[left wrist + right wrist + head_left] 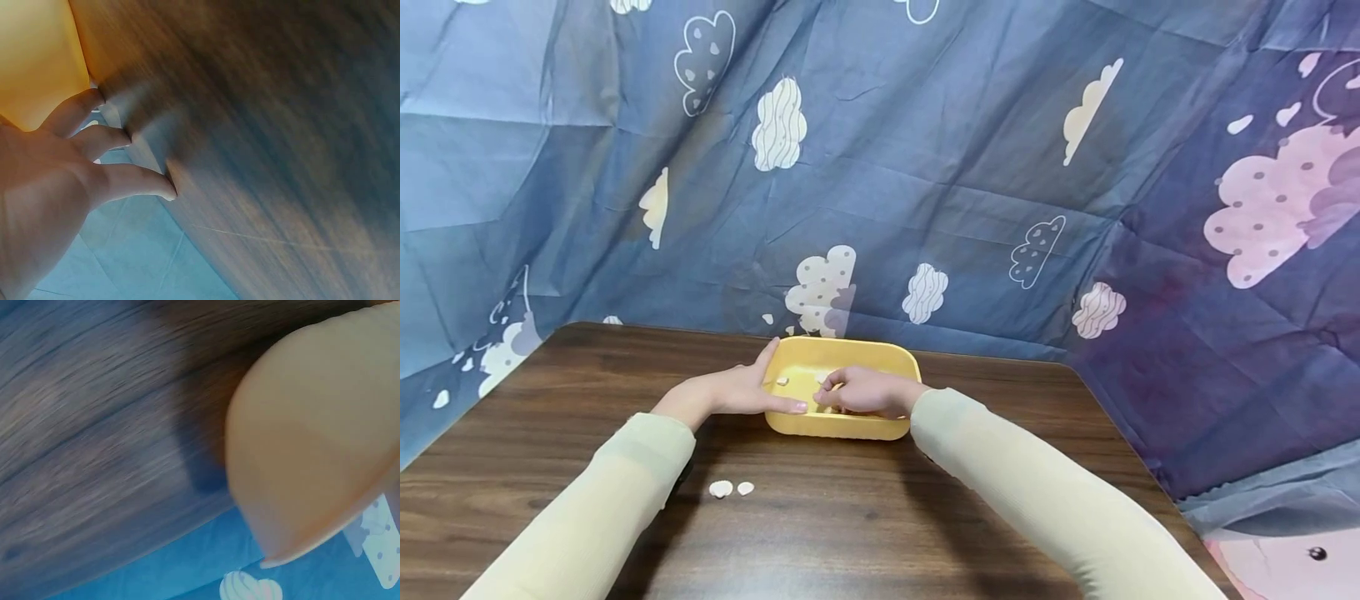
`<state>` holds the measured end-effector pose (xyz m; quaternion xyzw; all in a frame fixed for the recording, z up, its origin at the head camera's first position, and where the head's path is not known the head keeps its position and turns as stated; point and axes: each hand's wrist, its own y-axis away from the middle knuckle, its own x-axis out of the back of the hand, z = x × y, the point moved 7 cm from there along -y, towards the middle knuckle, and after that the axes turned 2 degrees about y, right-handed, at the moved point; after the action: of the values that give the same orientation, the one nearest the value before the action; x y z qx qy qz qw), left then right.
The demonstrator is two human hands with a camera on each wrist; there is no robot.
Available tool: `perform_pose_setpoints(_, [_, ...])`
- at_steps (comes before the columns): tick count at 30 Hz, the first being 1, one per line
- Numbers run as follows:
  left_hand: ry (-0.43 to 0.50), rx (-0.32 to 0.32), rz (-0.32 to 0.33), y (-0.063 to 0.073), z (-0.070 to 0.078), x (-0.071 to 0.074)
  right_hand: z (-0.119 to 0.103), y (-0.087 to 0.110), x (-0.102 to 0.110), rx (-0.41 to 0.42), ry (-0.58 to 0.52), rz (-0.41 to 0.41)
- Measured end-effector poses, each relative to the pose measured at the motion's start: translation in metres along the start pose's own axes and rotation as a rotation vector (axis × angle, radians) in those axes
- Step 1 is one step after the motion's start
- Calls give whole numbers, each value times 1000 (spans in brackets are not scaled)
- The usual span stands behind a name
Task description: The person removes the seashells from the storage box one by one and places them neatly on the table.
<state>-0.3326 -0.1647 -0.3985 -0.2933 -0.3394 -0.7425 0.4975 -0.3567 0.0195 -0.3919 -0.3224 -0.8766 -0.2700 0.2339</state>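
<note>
A yellow plastic bin point(842, 427) stands toward the back of the table. My left hand point(741, 390) is at its left end, fingers spread, thumb lying over the front rim and index finger reaching along the back corner. In the left wrist view, the other fingers point(140, 182) stretch out beside the bin, tips at the tabletop. Inside the bin is my right hand point(872, 392), its fingers bent and thumb close to the index finger, low over small pale pieces. Whether it holds one, I cannot tell. One small whitish shell point(782, 381) lies in the bin's left part.
Two white shells, a ribbed larger shell point(721, 488) and a smaller shell point(745, 488), lie on the brown wooden table point(820, 533) in front of the bin. A blue cloth point(880, 183) with cloud prints hangs behind the table and along its right side.
</note>
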Motion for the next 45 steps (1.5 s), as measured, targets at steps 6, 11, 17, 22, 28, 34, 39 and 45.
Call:
perform_pose_setpoints(6, [8, 7, 2, -1, 0, -2, -9, -3, 15, 63, -74, 87])
perform_pose_setpoints(11, [18, 9, -5, -1, 1, -1, -1, 2, 34, 48, -14, 176])
perform_pose_setpoints(17, [16, 14, -6, -2, 2, -1, 7, 5, 50, 36, 38, 275])
perform_pose_setpoints(22, [29, 21, -4, -1, -1, -1, 17, 9, 57, -90, 19, 378])
perform_pose_setpoints(28, [40, 6, -1, -2, -3, -2, 25, 9, 45, -242, 301, 348])
perform_pose_setpoints(34, [50, 5, 6, -3, -4, -2, 30, 5, 39, -323, 496, 336])
perform_pose_setpoints(39, [26, 6, 12, -5, -4, -3, 30, 4, 37, -288, 506, 385])
perform_pose_setpoints(45, [27, 13, 4, -2, -4, -3, 23, 2, 31, -124, 307, 363])
